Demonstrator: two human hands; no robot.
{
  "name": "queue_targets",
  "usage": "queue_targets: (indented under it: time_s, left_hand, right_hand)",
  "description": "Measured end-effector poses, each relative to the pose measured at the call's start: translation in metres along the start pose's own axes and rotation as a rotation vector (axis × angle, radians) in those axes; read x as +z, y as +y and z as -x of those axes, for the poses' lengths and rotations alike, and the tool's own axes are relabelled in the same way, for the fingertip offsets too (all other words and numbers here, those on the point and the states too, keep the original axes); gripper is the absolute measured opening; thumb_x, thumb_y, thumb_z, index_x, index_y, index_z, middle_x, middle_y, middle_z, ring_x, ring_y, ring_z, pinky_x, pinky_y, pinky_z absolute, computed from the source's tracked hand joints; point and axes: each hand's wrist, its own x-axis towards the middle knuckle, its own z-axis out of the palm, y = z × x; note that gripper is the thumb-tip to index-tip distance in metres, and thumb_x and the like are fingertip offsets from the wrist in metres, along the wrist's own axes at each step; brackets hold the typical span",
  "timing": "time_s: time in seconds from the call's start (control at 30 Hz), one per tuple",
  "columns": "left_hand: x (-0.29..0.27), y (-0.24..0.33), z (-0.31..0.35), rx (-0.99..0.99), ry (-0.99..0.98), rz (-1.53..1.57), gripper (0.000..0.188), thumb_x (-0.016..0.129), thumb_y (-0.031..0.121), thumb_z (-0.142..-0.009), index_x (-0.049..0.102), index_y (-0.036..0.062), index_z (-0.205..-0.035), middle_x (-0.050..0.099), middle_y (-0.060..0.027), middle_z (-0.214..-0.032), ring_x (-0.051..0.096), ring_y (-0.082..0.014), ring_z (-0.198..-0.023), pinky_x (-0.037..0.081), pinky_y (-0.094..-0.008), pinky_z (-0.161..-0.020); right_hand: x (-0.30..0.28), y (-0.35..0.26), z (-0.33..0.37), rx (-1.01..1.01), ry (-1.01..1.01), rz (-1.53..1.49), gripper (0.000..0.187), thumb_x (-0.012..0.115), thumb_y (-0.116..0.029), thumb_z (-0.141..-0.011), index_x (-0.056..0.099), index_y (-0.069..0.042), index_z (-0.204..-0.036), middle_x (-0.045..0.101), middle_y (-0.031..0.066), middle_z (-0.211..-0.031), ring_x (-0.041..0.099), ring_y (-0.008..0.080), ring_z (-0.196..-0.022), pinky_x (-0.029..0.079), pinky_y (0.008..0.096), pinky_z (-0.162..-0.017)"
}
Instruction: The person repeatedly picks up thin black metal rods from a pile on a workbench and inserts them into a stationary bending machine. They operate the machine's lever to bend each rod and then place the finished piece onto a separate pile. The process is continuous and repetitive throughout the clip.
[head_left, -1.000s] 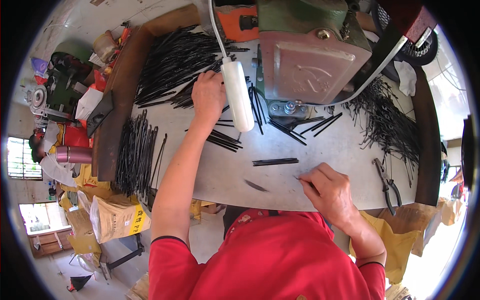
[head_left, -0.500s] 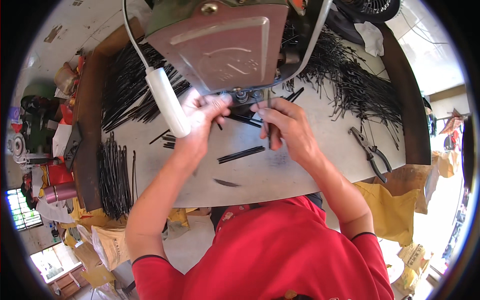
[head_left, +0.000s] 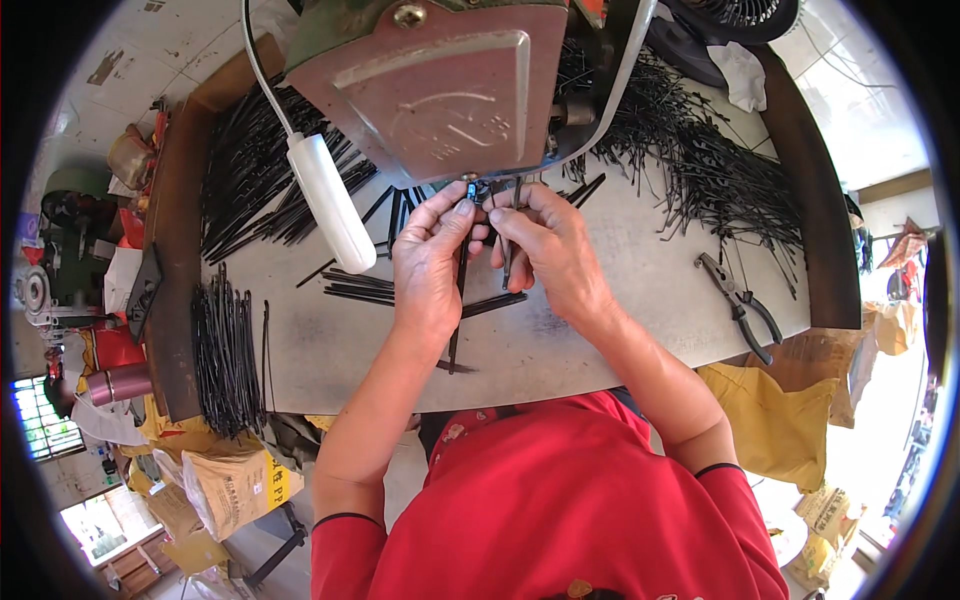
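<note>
My left hand [head_left: 428, 268] pinches a long black rod [head_left: 456, 330] under the front of a machine with a dull reddish metal cover [head_left: 440, 100]. The rod's lower end hangs down over the metal table. Close beside it on the right, my right hand [head_left: 560, 258] is closed on a thin dark rod [head_left: 507, 262], held upright between thumb and fingers. Both sets of fingertips meet near a small bluish metal part [head_left: 472, 190] at the machine's lower edge. Exactly where the rods' upper ends sit is hidden by my fingers.
Black rods [head_left: 270, 170] pile up at the back left, with a neat bundle [head_left: 225, 350] at the left edge. Thin wire-like rods [head_left: 700, 160] heap at the back right. Pliers [head_left: 740, 305] lie on the right. A white lamp [head_left: 330, 205] hangs beside my left hand.
My left hand has moved right, closer to my right hand, and now has a black rod in it. My right hand has shifted slightly left, still with its thin rod.
</note>
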Motion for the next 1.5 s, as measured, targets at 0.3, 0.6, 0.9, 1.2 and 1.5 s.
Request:
queue_targets:
  time_s: [0.3,0.6,0.9,1.2,1.5]
  left_hand:
    - [0.004,0.007,0.003,-0.015,-0.016,-0.026,0.029,0.061,0.007,-0.090,0.056,-0.0035,-0.116,0.064,-0.0045,-0.090,0.058,-0.0077,-0.073,0.046,-0.0194,-0.062]
    - [0.002,-0.002,0.002,0.038,0.011,0.010,0.029,0.061,0.008,-0.090,0.056,-0.0037,-0.116,0.063,-0.0039,-0.089,0.057,-0.0075,-0.073,0.047,-0.0196,-0.063]
    - [0.005,-0.007,0.002,0.065,0.006,0.031,0.027,0.059,0.006,-0.091,0.056,-0.0047,-0.116,0.063,-0.0052,-0.089,0.055,-0.0074,-0.070,0.048,-0.0200,-0.062]
    - [-0.001,0.023,-0.004,-0.116,-0.077,-0.163,0.021,0.060,0.011,-0.090,0.054,0.0004,-0.107,0.062,-0.0056,-0.079,0.059,-0.0118,-0.064,0.048,-0.0231,-0.056]
    - [-0.007,0.011,0.042,-0.233,-0.139,-0.114,0.029,0.060,0.015,-0.091,0.048,0.0015,-0.115,0.062,-0.0073,-0.092,0.063,-0.0153,-0.079,0.054,-0.0298,-0.071]
  right_hand:
    - [0.002,-0.001,0.000,-0.008,0.011,0.041,0.025,0.055,-0.019,-0.090,0.057,0.002,-0.103,0.058,0.0060,-0.065,0.048,0.0082,-0.040,0.034,0.0203,-0.038]
    - [0.003,0.003,0.000,-0.018,0.020,0.038,0.025,0.054,-0.019,-0.090,0.057,0.002,-0.103,0.057,0.0054,-0.064,0.047,0.0073,-0.040,0.035,0.0197,-0.038]
    - [0.006,0.007,-0.002,-0.036,0.040,0.061,0.021,0.055,-0.017,-0.090,0.058,0.001,-0.100,0.058,0.0046,-0.066,0.048,0.0063,-0.042,0.035,0.0197,-0.037]
    - [-0.008,-0.025,-0.019,0.077,-0.058,0.471,0.017,0.056,-0.016,-0.084,0.058,0.001,-0.085,0.060,0.0069,-0.061,0.055,0.0115,-0.045,0.043,0.0242,-0.039]
    - [-0.009,-0.006,-0.008,-0.003,-0.052,0.117,0.024,0.061,-0.012,-0.086,0.053,0.006,-0.100,0.060,0.0106,-0.078,0.063,0.0140,-0.054,0.050,0.0242,-0.048]
